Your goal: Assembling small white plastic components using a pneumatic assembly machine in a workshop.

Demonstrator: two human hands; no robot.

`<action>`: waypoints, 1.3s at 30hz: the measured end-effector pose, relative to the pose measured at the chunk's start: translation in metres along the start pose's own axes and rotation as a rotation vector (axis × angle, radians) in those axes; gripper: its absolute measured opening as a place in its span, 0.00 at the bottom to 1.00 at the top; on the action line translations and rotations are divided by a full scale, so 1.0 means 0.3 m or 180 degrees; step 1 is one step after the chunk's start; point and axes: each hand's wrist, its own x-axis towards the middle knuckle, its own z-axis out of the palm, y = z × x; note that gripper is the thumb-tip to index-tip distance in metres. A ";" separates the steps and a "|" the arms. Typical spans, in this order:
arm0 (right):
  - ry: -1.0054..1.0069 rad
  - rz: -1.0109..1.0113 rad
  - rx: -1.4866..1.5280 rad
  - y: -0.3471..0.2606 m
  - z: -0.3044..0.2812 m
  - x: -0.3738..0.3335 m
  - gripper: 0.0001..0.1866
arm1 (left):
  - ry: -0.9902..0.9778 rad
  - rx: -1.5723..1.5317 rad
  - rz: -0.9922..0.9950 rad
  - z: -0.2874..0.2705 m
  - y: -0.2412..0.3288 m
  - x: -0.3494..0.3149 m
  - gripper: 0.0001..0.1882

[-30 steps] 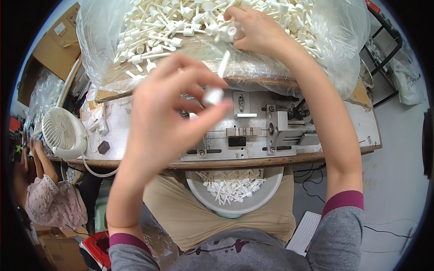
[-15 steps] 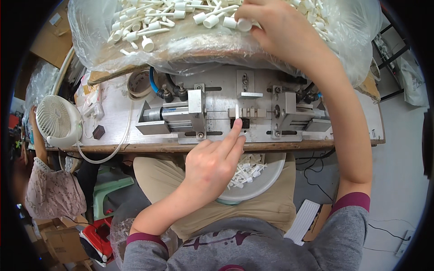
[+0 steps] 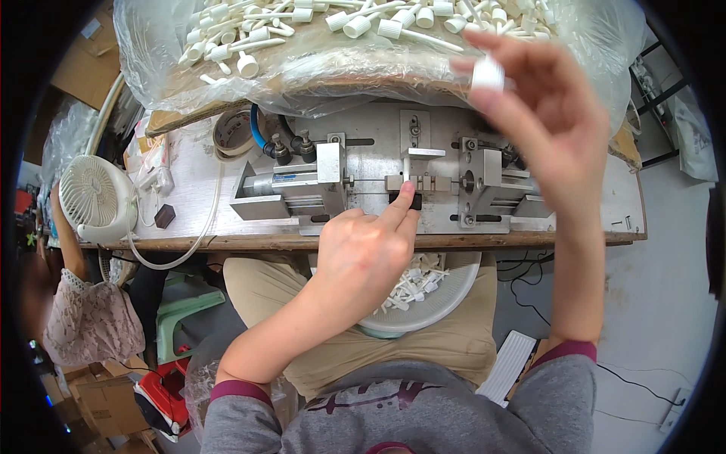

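My left hand reaches to the small metal block fixture at the middle of the bench machine. Its index finger is stretched out, with the tip touching a white plastic stick that stands out past the block. The other fingers are partly bent and the thumb is hidden. Raised at the right, my right hand is blurred by motion. Between its thumb and fingers it pinches a white ridged cap; whether a stem is attached to it cannot be made out.
Many white capped sticks lie on plastic sheeting behind the machine. Metal cylinder units flank the fixture. A bowl of white pieces rests on my lap. A fan and tape roll are left; another person's sleeve shows.
My right hand has lifted off the pile and come right and toward me, carrying the white cap. The left index fingertip stays at the white stick in the fixture.
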 end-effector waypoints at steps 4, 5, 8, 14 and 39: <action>-0.0302 -0.0916 -0.1977 0.008 0.023 -0.191 0.18 | -0.0115 -0.0580 0.0043 -0.120 -0.062 0.059 0.16; -0.0381 -0.0792 -0.2120 0.013 0.039 -0.248 0.17 | 0.0198 -0.0581 -0.0010 -0.166 -0.075 0.103 0.14; -0.0610 -0.0469 -0.2435 0.038 0.086 -0.372 0.16 | 0.1462 -0.0100 0.0379 -0.215 -0.178 0.266 0.11; -0.0936 -0.0743 -0.3047 0.070 0.177 -0.367 0.09 | 0.0729 -0.0072 0.0182 -0.202 -0.279 0.490 0.07; 0.0269 -0.0449 -0.3663 0.114 -0.120 0.168 0.16 | 0.0344 -0.0413 0.0004 -0.007 0.008 -0.059 0.15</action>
